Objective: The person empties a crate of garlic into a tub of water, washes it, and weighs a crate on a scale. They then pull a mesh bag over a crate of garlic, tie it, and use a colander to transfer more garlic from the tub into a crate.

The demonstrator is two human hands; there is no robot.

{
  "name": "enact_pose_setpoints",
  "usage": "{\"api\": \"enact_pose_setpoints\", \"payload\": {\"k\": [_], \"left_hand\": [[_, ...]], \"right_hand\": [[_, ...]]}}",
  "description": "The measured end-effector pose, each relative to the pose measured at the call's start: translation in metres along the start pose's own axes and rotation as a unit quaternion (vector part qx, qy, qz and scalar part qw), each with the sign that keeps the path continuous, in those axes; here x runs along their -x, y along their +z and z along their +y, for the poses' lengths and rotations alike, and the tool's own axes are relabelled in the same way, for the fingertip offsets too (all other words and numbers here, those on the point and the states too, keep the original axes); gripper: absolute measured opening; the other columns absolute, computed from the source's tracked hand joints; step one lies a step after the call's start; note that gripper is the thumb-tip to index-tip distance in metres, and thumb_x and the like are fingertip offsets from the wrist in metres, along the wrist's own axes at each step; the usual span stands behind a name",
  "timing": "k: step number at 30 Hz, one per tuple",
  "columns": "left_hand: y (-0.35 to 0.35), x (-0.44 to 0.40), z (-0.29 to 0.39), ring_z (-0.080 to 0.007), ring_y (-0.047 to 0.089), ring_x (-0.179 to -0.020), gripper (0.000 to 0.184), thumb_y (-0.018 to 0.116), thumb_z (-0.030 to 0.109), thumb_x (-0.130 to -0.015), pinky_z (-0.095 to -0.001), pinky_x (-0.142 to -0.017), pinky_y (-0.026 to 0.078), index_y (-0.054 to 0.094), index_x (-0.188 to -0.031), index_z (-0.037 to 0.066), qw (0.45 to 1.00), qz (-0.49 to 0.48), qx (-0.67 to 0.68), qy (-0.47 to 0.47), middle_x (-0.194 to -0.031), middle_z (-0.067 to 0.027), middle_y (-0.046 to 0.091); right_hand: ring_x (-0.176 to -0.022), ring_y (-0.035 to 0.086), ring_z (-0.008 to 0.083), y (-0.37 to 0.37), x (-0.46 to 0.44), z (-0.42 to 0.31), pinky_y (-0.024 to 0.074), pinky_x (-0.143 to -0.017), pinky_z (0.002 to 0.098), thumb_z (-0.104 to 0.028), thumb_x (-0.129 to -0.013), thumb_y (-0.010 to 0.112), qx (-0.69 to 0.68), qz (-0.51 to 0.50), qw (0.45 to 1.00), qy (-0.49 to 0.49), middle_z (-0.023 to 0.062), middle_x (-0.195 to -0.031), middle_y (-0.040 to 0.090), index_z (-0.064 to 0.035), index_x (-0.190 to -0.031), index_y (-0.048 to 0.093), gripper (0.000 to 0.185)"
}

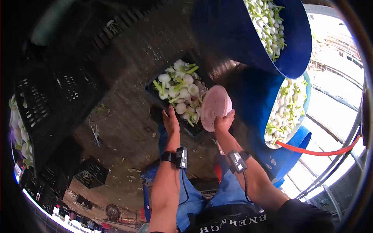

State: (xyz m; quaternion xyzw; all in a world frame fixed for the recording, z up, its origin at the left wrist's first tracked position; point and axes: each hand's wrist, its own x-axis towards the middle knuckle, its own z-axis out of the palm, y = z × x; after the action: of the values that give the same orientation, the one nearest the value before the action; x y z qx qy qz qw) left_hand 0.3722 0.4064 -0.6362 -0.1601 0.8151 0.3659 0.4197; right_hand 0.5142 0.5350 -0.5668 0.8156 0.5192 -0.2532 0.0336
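Below me a black crate point(150, 90) on the floor is filled with white bulbs point(179, 91) with cut green stalks, like fresh garlic or onions. My right hand point(224, 122) grips the rim of a pink plastic basket point(215, 107), tilted on its side over the crate's right edge. The basket's inner side shows nothing in it. My left hand point(171, 122) is at the crate's near edge with its fingers stretched out, close to the bulbs. Whether it touches them I cannot tell.
Two large blue barrels point(297, 39) point(252, 112) at the right hold more bulbs. A red hose point(322, 152) runs from the lower barrel. Black crates point(58, 97) stand at the left, and a smaller black crate point(91, 173) lies on the dirty floor. My legs point(229, 182) are close below.
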Motion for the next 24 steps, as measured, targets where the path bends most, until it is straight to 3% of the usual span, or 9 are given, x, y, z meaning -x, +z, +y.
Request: {"api": "enact_pose_setpoints", "payload": {"k": [3, 5, 6, 9, 12, 14, 17, 22, 24], "left_hand": [[-0.001, 0.027, 0.028, -0.0362, 0.031, -0.143, 0.086, 0.046, 0.059, -0.095, -0.0385, -0.115, 0.027, 0.030, -0.147, -0.008, 0.999, 0.009, -0.042, 0.004, -0.154, -0.0278, 0.029], [0.010, 0.054, 0.057, -0.0326, 0.035, -0.141, 0.077, 0.050, 0.049, -0.097, -0.0369, -0.114, 0.028, 0.032, -0.147, -0.007, 0.998, 0.012, -0.014, 0.056, -0.154, -0.0245, 0.032], [0.025, 0.072, 0.071, -0.0308, 0.039, -0.139, 0.071, 0.052, 0.042, -0.099, -0.0362, -0.113, 0.030, 0.033, -0.147, -0.006, 0.996, 0.013, 0.025, 0.091, -0.153, -0.0225, 0.035], [0.084, 0.166, 0.149, -0.0246, 0.048, -0.128, 0.055, 0.055, 0.024, -0.099, -0.0355, -0.104, 0.041, 0.039, -0.144, -0.003, 0.962, -0.167, 0.155, 0.149, -0.144, -0.0178, 0.046], [0.182, 0.264, 0.196, -0.0236, 0.054, -0.119, 0.052, 0.057, 0.020, -0.096, -0.0337, -0.098, 0.047, 0.044, -0.140, -0.004, 0.897, -0.354, 0.065, 0.258, -0.137, -0.0161, 0.051], [0.253, 0.310, 0.203, -0.0291, 0.044, -0.134, 0.063, 0.059, 0.027, -0.096, -0.0358, -0.106, 0.040, 0.036, -0.146, -0.004, 0.857, -0.459, 0.009, 0.234, -0.146, -0.0232, 0.042], [0.363, 0.311, 0.172, -0.0407, 0.026, -0.144, 0.088, 0.057, 0.052, -0.092, -0.0419, -0.118, 0.020, 0.026, -0.148, -0.008, 0.853, -0.384, -0.183, 0.304, -0.152, -0.0314, 0.028], [0.451, 0.262, 0.129, -0.0434, 0.029, -0.141, 0.098, 0.053, 0.065, -0.088, -0.0467, -0.117, 0.021, 0.026, -0.148, -0.008, 0.853, -0.154, -0.374, 0.329, -0.151, -0.0313, 0.030], [0.468, 0.245, 0.125, -0.0383, 0.052, -0.124, 0.091, 0.056, 0.066, -0.086, -0.0449, -0.103, 0.039, 0.045, -0.136, -0.009, 0.917, -0.206, -0.237, 0.247, -0.133, -0.0294, 0.054]], "right_hand": [[-0.128, 0.047, 0.0399, -0.042, -0.008, 0.030, 0.0341, -0.112, 0.0413, 0.001, -0.073, 0.057, -0.021, 0.016, 0.998, -0.056, 0.0224, -0.138, 0.045, -0.0006, -0.145, 0.031, 0.077], [-0.131, 0.045, 0.0314, -0.100, -0.021, 0.040, 0.0311, -0.112, 0.0351, 0.004, -0.072, 0.049, -0.225, -0.084, 0.968, -0.076, 0.0209, -0.138, 0.047, 0.0030, -0.145, 0.032, 0.075], [-0.131, 0.045, 0.0314, -0.141, -0.027, 0.042, 0.0311, -0.112, 0.0351, 0.004, -0.072, 0.049, -0.231, -0.045, 0.970, -0.064, 0.0209, -0.138, 0.047, 0.0030, -0.145, 0.032, 0.075], [-0.134, 0.041, 0.0230, -0.250, -0.042, 0.059, 0.0295, -0.112, 0.0312, 0.012, -0.071, 0.044, -0.407, -0.039, 0.912, -0.030, 0.0165, -0.140, 0.045, -0.0010, -0.149, 0.030, 0.081], [-0.137, 0.040, 0.0276, -0.348, -0.097, 0.115, 0.0305, -0.114, 0.0338, 0.015, -0.070, 0.041, -0.313, 0.079, 0.943, -0.081, 0.0200, -0.144, 0.044, 0.0003, -0.148, 0.032, 0.079], [-0.137, 0.037, 0.0385, -0.383, -0.138, 0.150, 0.0277, -0.116, 0.0409, 0.011, -0.072, 0.046, -0.115, 0.181, 0.971, -0.108, 0.0269, -0.144, 0.040, 0.0046, -0.146, 0.031, 0.076], [-0.137, 0.035, 0.0428, -0.361, -0.214, 0.229, 0.0270, -0.116, 0.0445, 0.007, -0.073, 0.053, 0.021, 0.227, 0.968, -0.102, 0.0289, -0.144, 0.038, 0.0055, -0.147, 0.028, 0.077], [-0.122, 0.047, 0.0441, -0.264, -0.261, 0.258, 0.0371, -0.105, 0.0456, 0.000, -0.070, 0.056, -0.089, 0.196, 0.976, -0.018, 0.0296, -0.135, 0.047, 0.0023, -0.146, 0.031, 0.080], [-0.117, 0.052, 0.0419, -0.247, -0.290, 0.264, 0.0400, -0.102, 0.0439, 0.000, -0.071, 0.055, -0.221, 0.103, 0.969, 0.041, 0.0282, -0.129, 0.052, 0.0005, -0.145, 0.034, 0.077]]}}
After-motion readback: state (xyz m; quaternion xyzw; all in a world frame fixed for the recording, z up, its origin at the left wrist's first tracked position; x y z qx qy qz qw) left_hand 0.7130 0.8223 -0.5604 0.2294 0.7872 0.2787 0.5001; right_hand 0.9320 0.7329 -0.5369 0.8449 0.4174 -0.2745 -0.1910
